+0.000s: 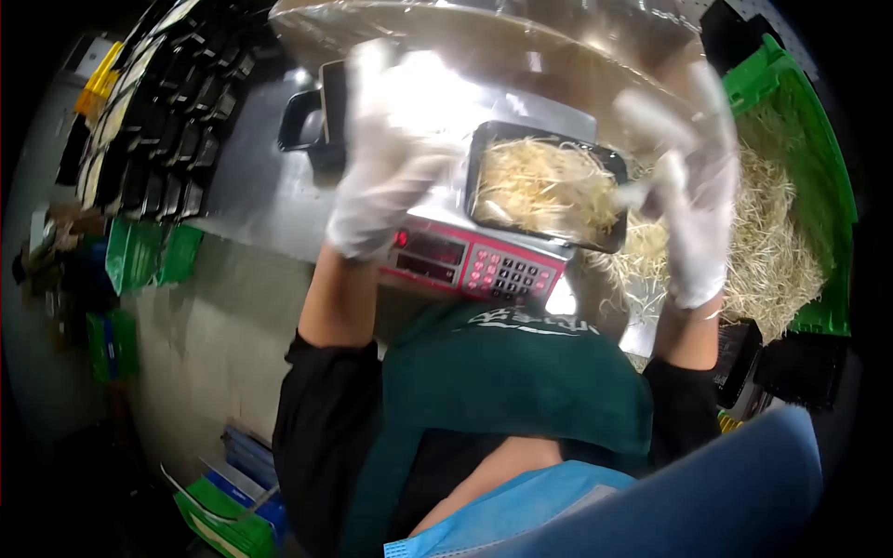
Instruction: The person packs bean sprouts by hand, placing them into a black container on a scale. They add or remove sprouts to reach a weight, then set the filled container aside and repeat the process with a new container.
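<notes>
A black tray heaped with bean sprouts (544,186) sits on the platform of a red-fronted scale (470,260). My left hand (381,177), in a white glove, is raised left of the tray with fingers stretched up and thumb apart, nothing in it. To the tray's right is my gloved right hand (693,200), fingers spread and blurred by motion, its thumb near the tray's right edge. Loose bean sprouts (767,246) lie behind and below that hand.
A green crate (837,186) with sprouts stands on the right. Stacked black trays (153,130) fill the far left, and a black container (299,121) is beside the scale. Clear plastic film (521,42) stretches across the back. Green crates (139,251) stand lower left.
</notes>
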Demonstrator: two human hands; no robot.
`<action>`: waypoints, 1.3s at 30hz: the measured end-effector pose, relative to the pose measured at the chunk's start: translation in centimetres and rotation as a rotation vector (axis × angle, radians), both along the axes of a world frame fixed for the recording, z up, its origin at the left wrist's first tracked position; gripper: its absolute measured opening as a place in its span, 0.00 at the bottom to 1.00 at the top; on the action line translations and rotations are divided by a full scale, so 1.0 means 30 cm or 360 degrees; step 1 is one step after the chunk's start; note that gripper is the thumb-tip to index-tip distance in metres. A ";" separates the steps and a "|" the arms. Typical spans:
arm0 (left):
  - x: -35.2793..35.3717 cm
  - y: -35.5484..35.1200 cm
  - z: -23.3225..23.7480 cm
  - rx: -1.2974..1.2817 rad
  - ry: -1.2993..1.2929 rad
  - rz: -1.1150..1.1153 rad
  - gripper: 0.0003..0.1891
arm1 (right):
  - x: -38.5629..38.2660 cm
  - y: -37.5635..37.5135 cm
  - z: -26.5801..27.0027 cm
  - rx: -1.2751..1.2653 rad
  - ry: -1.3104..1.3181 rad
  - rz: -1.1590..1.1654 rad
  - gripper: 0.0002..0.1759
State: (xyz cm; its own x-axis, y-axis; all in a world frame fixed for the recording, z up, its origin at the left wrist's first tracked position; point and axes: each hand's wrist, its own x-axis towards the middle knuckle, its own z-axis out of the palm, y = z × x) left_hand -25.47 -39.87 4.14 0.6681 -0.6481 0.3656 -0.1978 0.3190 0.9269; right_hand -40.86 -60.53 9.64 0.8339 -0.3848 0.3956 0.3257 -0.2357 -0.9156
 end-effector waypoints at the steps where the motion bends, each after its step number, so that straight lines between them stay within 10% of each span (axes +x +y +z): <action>1: -0.027 -0.016 0.017 -0.0081 0.0193 -0.0351 0.29 | -0.009 0.056 -0.055 0.0218 -0.0017 0.0025 0.38; 2: -0.013 0.001 0.044 0.0573 0.0022 -0.0322 0.19 | -0.037 0.071 -0.098 0.0177 -0.0080 -0.0087 0.36; 5: -0.038 0.008 0.028 0.0736 0.0213 -0.0565 0.15 | -0.126 0.054 -0.211 0.0349 -0.0065 -0.0285 0.25; 7: -0.028 -0.051 -0.019 0.0734 -0.0754 -0.0032 0.13 | -0.082 -0.002 -0.250 0.0020 -0.0159 -0.0516 0.20; 9: 0.009 -0.197 -0.119 0.0399 -0.0630 0.0349 0.12 | 0.010 -0.085 -0.240 -0.0337 0.0006 -0.0702 0.14; 11: 0.029 -0.235 -0.059 0.1434 -0.1299 0.0507 0.13 | 0.067 -0.202 -0.346 -0.0540 0.0451 -0.0673 0.13; 12: 0.050 -0.249 -0.122 0.1331 -0.0775 0.0401 0.16 | 0.066 -0.188 -0.343 -0.0725 0.0646 -0.0661 0.13; 16: 0.049 -0.223 -0.190 0.1244 -0.0932 0.0525 0.16 | 0.073 -0.221 -0.518 -0.0523 0.0287 -0.0764 0.18; 18: 0.057 -0.240 -0.201 0.1229 -0.0946 0.0540 0.16 | 0.063 -0.274 -0.575 -0.0054 0.0767 -0.0524 0.24; 27: 0.080 -0.211 -0.222 0.1049 -0.0800 0.0451 0.16 | 0.038 -0.195 -0.480 -0.0268 0.0873 -0.0728 0.27; 31: 0.019 -0.043 -0.210 0.0499 -0.0055 -0.0020 0.16 | -0.145 -0.083 -0.276 0.0137 0.1199 -0.0394 0.25; 32: -0.032 0.006 -0.218 0.0324 0.0918 -0.0288 0.17 | -0.177 -0.050 -0.264 0.0467 0.1171 -0.0146 0.24; 33: -0.071 -0.004 -0.149 0.1013 0.0794 -0.0332 0.16 | -0.197 -0.063 -0.351 0.0497 0.1232 -0.0189 0.22; 35: -0.126 -0.036 -0.268 0.0353 0.1126 -0.0185 0.15 | -0.200 -0.038 -0.452 0.0996 0.0837 -0.0076 0.21; 39: -0.125 -0.041 -0.293 0.0415 0.1129 -0.0144 0.16 | -0.176 -0.026 -0.426 0.1116 0.0974 -0.0199 0.20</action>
State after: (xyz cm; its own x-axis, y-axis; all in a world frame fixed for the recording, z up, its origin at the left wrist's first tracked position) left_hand -29.21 -41.09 -4.66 0.6258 -0.7182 -0.3043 0.4901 0.0585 0.8697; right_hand -46.13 -61.32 -3.13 0.7569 -0.4701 -0.4541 -0.2500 0.4338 -0.8657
